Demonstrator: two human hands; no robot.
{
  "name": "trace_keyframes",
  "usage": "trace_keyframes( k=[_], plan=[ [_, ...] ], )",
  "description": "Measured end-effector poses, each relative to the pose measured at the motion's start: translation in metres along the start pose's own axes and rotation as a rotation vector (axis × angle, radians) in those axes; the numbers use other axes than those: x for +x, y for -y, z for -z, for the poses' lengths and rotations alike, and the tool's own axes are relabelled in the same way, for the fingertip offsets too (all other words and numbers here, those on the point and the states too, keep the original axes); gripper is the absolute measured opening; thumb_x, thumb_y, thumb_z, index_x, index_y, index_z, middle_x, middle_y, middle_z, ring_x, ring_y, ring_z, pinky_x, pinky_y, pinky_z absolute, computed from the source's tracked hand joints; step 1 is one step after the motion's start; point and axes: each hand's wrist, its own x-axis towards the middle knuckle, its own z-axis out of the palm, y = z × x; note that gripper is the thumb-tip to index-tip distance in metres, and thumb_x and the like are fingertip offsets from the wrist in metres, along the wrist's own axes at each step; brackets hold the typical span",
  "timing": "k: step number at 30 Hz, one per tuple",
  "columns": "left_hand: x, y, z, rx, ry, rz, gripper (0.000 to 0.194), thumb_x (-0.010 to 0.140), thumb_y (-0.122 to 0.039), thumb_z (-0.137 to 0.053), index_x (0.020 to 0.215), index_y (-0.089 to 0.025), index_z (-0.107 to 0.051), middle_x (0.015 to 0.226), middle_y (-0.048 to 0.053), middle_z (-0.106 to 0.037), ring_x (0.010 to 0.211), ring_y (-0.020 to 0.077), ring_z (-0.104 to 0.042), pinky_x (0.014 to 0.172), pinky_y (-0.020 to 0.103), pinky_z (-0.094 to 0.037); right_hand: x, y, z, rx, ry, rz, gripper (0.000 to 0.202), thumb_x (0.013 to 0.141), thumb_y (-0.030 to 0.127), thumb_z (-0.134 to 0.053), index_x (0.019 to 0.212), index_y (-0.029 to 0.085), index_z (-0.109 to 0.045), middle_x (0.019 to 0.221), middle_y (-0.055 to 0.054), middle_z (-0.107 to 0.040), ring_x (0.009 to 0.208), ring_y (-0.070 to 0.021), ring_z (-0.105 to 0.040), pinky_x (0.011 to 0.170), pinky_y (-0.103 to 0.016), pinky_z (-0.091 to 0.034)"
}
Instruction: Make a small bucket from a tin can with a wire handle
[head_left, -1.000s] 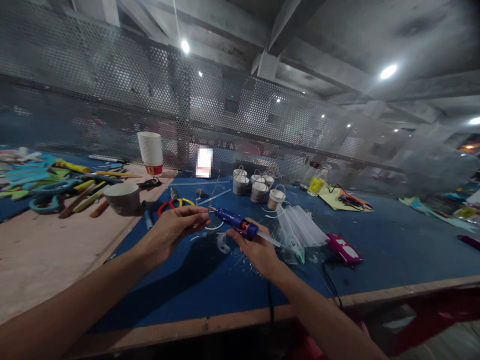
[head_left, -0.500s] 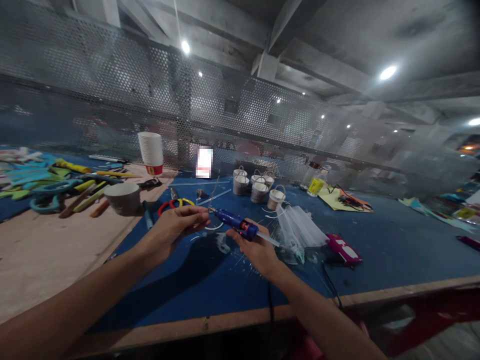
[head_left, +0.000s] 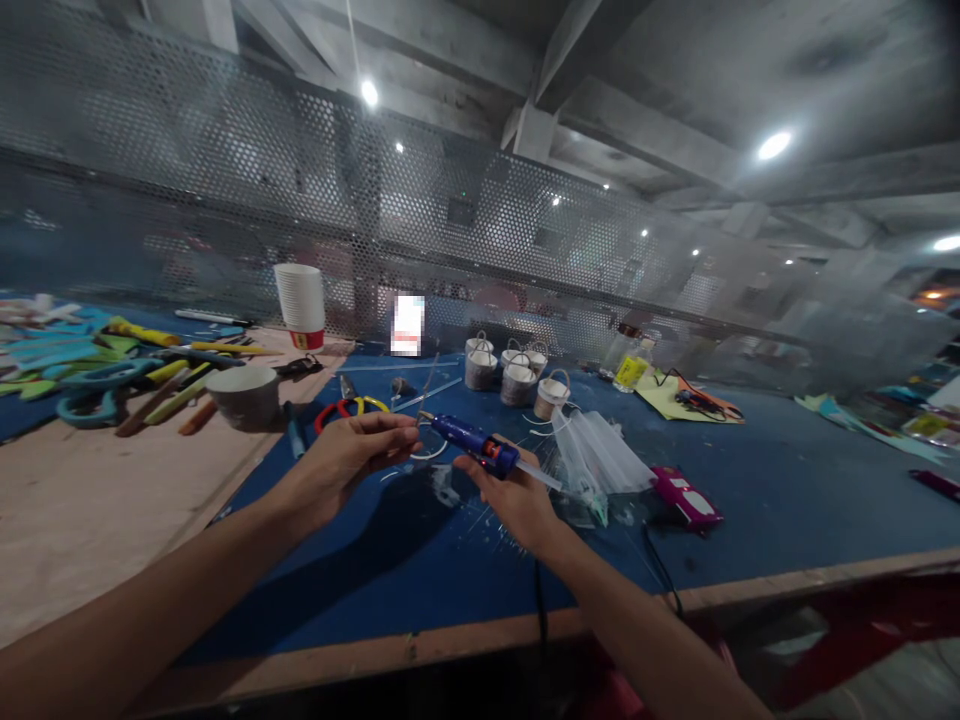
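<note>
1. Left hand (head_left: pixel 349 460), mine: fingertips pinching one thin strand (head_left: pixel 430 378), leaning.
2. Right hand (head_left: pixel 517 500), mine: wrapped around one blue glue gun (head_left: pixel 466 440), nozzle toward the strand (whether they touch, I cannot tell); clear glue stick (head_left: pixel 541 477) protruding behind.
3. Blue table (head_left: pixel 360 590): the glue gun is above its middle, between near and far edges.
4. Small handled buckets (head_left: pixel 517 384): grouped toward the far edge.

craft workshop | glue gun (head_left: pixel 476 445) | scissors (head_left: pixel 351 407) | perforated metal screen (head_left: pixel 480 220)
</note>
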Motion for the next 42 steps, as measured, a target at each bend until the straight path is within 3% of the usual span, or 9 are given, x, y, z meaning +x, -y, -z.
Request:
trace_keyframes(
  k=[23,29,32,35,38,42],
  plan=[
    [0.003,0.001,0.003,-0.029,0.033,0.033,0.012,0.072,-0.012,-0.085,0.082,-0.016,-0.081,0.082,0.004,-0.079,0.075,0.0124,-0.074,0.078,0.017,-0.06,0.0,0.001,-0.001,0.008,0.001,-0.026,0.032,0.088,0.048,-0.069,0.077,0.021,-0.057,0.059,0.003,-0.053,0.055,-0.0143,-0.051,0.053,-0.026,-0.044],
    [0.002,0.0,0.005,-0.047,0.041,0.082,0.016,0.072,-0.013,-0.086,0.087,-0.017,-0.08,0.087,0.006,-0.08,0.078,0.0129,-0.075,0.076,0.016,-0.06,0.004,0.011,0.008,-0.003,-0.046,0.003,0.031,0.092,0.051,-0.063,0.087,0.02,-0.063,0.075,-0.001,-0.066,0.067,-0.0174,-0.061,0.066,-0.028,-0.048],
    [0.002,-0.001,0.005,-0.05,0.059,0.082,0.014,0.074,-0.012,-0.085,0.086,-0.017,-0.08,0.088,0.007,-0.08,0.076,0.0123,-0.075,0.074,0.016,-0.06,0.008,0.013,0.023,-0.191,-0.068,-0.008,0.033,0.094,0.05,-0.06,0.108,0.02,-0.061,0.089,-0.004,-0.07,0.078,-0.0209,-0.066,0.072,-0.031,-0.049],
    [0.002,-0.002,0.005,-0.061,0.086,0.077,0.011,0.074,-0.012,-0.085,0.083,-0.017,-0.08,0.087,0.006,-0.079,0.075,0.0118,-0.074,0.073,0.016,-0.06,0.01,0.005,0.037,-0.493,-0.012,-0.074,0.041,0.097,0.039,-0.055,0.131,0.016,-0.051,0.107,-0.011,-0.071,0.093,-0.0258,-0.068,0.079,-0.034,-0.048],
    [0.002,-0.001,0.005,-0.061,0.099,0.066,0.013,0.072,-0.013,-0.086,0.083,-0.017,-0.08,0.086,0.005,-0.079,0.075,0.0119,-0.074,0.075,0.017,-0.06,0.009,-0.01,0.043,-0.736,0.054,-0.155,0.042,0.096,0.03,-0.052,0.133,0.011,-0.05,0.124,-0.019,-0.065,0.109,-0.0301,-0.065,0.087,-0.037,-0.048],
    [0.0,0.0,0.004,-0.043,0.121,0.053,0.017,0.07,-0.015,-0.088,0.084,-0.017,-0.079,0.085,0.005,-0.078,0.075,0.0123,-0.074,0.074,0.017,-0.06,0.004,-0.026,0.039,-0.974,0.106,-0.208,0.035,0.095,0.027,-0.054,0.126,0.011,-0.057,0.124,-0.019,-0.064,0.113,-0.0324,-0.062,0.094,-0.042,-0.046]
  ],
)
